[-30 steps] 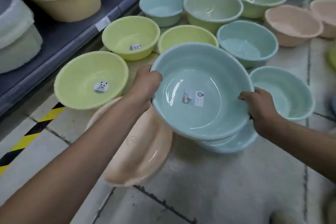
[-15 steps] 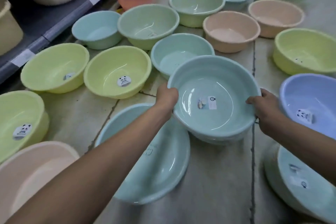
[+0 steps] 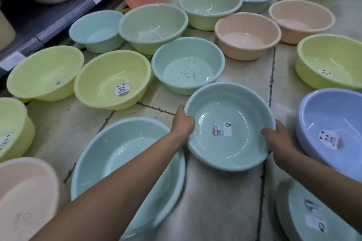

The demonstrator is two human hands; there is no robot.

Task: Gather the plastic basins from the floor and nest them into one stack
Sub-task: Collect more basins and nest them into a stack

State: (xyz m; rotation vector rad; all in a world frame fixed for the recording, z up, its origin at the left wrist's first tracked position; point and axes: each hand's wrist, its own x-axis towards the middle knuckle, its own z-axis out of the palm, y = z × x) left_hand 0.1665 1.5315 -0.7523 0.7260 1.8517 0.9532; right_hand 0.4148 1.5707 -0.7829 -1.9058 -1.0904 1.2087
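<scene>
Now the teal basin (image 3: 229,125) sits lower and further forward than half a second ago, carried away from the large teal basin (image 3: 127,174) under the left forearm. The left hand (image 3: 183,123) pinches its near-left rim, thumb inside, and the right hand (image 3: 278,139) clamps the right rim the same way. A second rim shows just beneath, so it seems a nested pair is held. It hangs just short of the smaller teal basin (image 3: 188,64) on the floor (image 3: 215,201), probably the next to join; most basins are ungathered
</scene>
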